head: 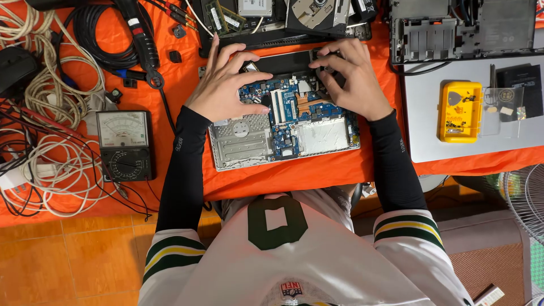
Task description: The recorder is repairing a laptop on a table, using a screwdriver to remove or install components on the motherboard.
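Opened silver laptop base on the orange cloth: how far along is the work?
Done: the cover is off the opened silver laptop base, blue circuit board exposed. In hand: left hand and right hand press on the long black battery at the far edge. Left: the board sits in place.

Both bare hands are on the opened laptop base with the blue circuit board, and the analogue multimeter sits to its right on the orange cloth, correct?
Not quite. The head view shows the black analogue multimeter to the left of the opened silver laptop base, beside the coiled white cables. The rest holds: the left hand and right hand rest on the base over its blue circuit board, on the orange cloth.
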